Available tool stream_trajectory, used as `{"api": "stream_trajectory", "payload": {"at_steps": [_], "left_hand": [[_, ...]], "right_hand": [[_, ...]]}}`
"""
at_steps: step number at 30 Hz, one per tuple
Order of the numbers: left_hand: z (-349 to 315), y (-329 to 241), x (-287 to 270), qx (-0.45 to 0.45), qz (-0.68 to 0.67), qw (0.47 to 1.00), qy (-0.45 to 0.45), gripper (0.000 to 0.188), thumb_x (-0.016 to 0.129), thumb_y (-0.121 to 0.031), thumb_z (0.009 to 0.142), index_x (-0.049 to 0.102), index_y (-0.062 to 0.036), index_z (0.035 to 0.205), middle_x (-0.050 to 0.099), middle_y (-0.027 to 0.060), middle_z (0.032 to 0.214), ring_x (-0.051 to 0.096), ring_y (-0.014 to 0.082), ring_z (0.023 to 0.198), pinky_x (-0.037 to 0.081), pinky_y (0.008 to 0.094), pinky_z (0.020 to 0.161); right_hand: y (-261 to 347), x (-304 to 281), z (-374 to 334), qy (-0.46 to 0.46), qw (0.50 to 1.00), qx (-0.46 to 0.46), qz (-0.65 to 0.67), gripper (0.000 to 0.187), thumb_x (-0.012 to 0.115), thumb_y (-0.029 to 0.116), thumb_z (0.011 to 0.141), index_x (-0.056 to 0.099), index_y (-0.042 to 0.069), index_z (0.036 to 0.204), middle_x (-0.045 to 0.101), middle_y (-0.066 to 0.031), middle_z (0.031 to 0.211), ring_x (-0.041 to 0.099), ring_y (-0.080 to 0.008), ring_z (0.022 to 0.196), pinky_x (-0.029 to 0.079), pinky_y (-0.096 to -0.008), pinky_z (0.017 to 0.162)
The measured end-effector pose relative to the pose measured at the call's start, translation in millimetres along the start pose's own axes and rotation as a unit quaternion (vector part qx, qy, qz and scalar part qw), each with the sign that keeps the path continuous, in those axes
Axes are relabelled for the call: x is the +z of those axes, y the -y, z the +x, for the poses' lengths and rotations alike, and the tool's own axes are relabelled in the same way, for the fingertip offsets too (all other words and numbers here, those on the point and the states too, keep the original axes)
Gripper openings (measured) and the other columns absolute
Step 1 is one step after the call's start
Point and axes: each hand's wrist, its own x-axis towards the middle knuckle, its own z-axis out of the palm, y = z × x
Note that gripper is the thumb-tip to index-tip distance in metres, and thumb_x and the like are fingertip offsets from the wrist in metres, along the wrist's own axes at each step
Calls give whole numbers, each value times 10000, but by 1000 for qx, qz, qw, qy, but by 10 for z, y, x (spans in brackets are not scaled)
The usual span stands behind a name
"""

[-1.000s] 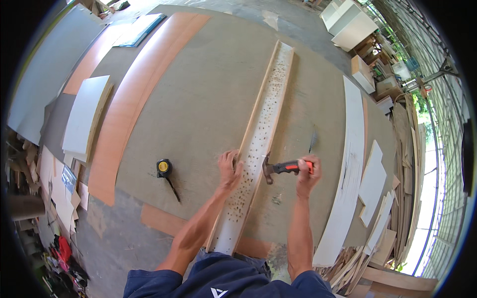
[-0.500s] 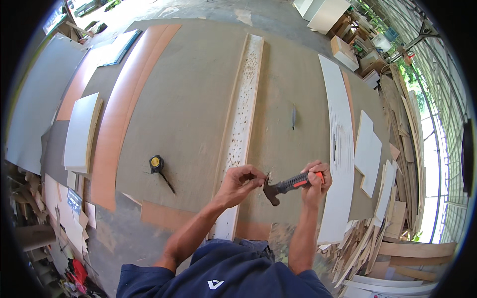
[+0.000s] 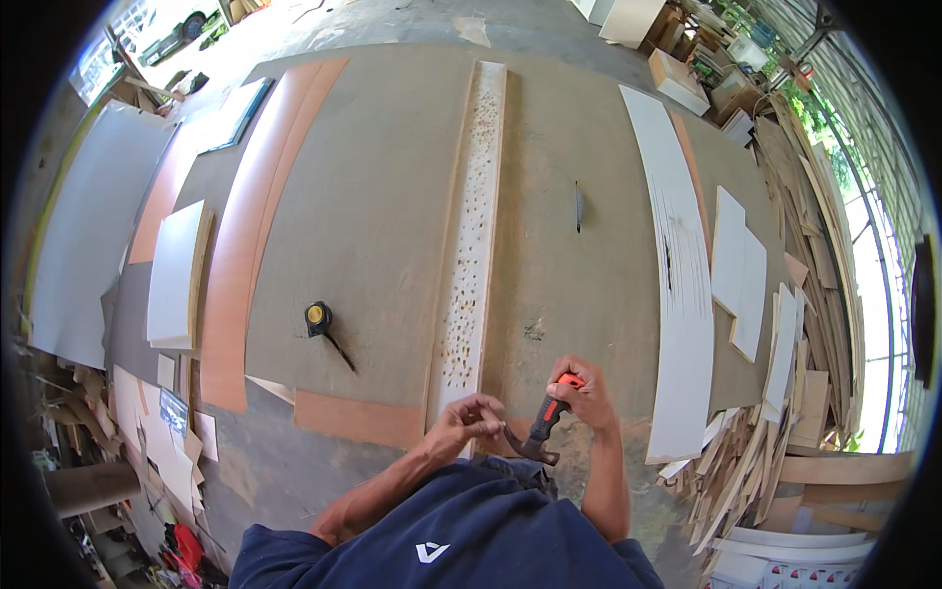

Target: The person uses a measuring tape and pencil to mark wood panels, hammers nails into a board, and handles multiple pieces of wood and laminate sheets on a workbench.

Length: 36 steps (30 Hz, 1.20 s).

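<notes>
My right hand (image 3: 586, 395) is wrapped round the black and red grip of a claw hammer (image 3: 547, 420). The hammer tilts, its dark head low near my waist and its claw toward my left hand (image 3: 469, 422). Thumb and fingers of that left hand are pinched together beside the claw's tip; what they hold, if anything, is too small to make out. Beneath the left hand runs a long, narrow white strip (image 3: 471, 236) with raised edges, its surface dotted with many brownish spots. Its near end is partly hidden by my hand and body.
A tape measure (image 3: 318, 318) lies on the large brown board (image 3: 383, 196) left of the strip. A thin dark pen-like object (image 3: 578, 208) rests to the right. White panels (image 3: 677, 285) flank the right side, near stacked wood offcuts (image 3: 731, 471). An orange-brown strip (image 3: 257, 236) lies leftward.
Both hands have come down and nearer to my body, with the hammer. Its head has swung downward, so the handle stands steeper. The view has shifted slightly.
</notes>
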Motion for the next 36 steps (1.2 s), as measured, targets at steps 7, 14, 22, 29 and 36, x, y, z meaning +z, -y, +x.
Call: {"api": "stream_trajectory", "payload": {"at_steps": [7,14,22,29,36], "left_hand": [[566,-465,-529,96,127,971,-180,220,573,-82,952,617,17,1144,622,34,840,568,106,796,460,250,752],[1158,-770,-829,166,275,896,-307,126,654,-125,910,667,-11,963,645,38,854,592,133,814,477,276,794],[1766,-879,-1040,266,541,747,-280,127,759,-93,754,717,-110,873,602,47,1008,477,261,1102,349,411,965],[1892,-696,-1132,275,592,706,-277,149,791,-77,700,756,-152,824,543,26,1183,380,298,1210,266,474,979],[1807,-704,-1090,245,598,720,-253,96,775,-65,749,734,-82,834,509,71,1244,342,313,1256,274,480,1033]], "right_hand": [[-595,-107,16,-261,964,-22,-52,77,644,92,853,607,25,861,546,3,715,500,-83,641,446,-257,571],[-1541,29,-209,-380,901,35,205,129,633,90,897,590,4,983,569,-17,739,548,-94,603,569,-334,637],[-1649,157,-460,-314,838,149,421,241,612,118,859,591,-7,1063,593,-59,681,592,-174,586,563,-387,596],[-1576,162,-478,-318,842,164,404,289,574,131,848,570,-37,1083,569,-60,649,550,-170,532,512,-368,539],[-1537,182,-462,-328,830,158,422,271,562,98,842,584,-59,1063,564,-88,614,536,-184,491,520,-385,509]]}}
